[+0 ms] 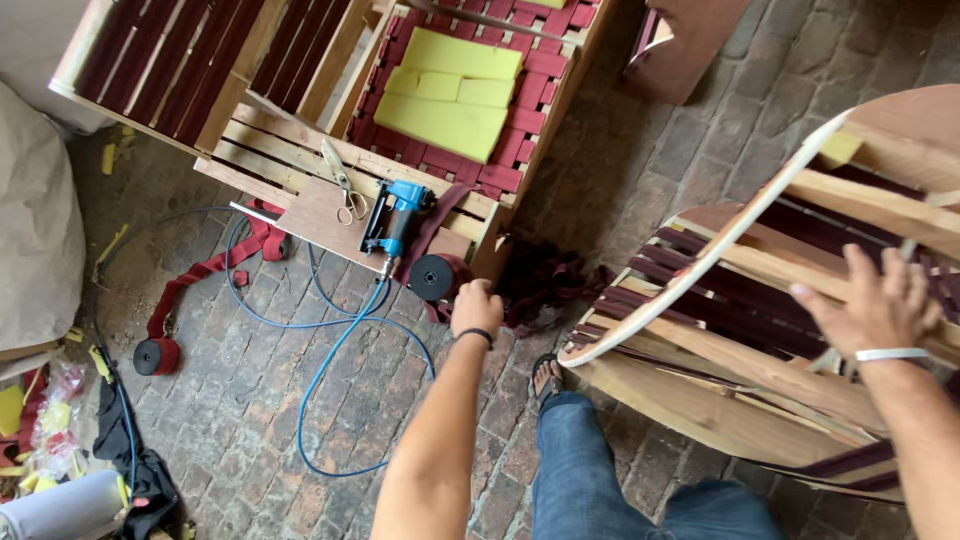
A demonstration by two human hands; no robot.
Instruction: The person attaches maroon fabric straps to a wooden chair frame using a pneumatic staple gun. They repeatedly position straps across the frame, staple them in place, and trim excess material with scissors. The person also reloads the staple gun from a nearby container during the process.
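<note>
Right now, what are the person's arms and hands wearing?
Both forearms are bare, no sleeves, no gloves. The left hand has a thin black band at the wrist; the right hand has a thin white band. No rings or other markings show.

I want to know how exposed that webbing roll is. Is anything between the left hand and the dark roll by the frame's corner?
Nothing visible. The left hand is just right of the webbing roll, with only bare brick floor between. The blue air hose runs below-left, clear of the gap.
</note>
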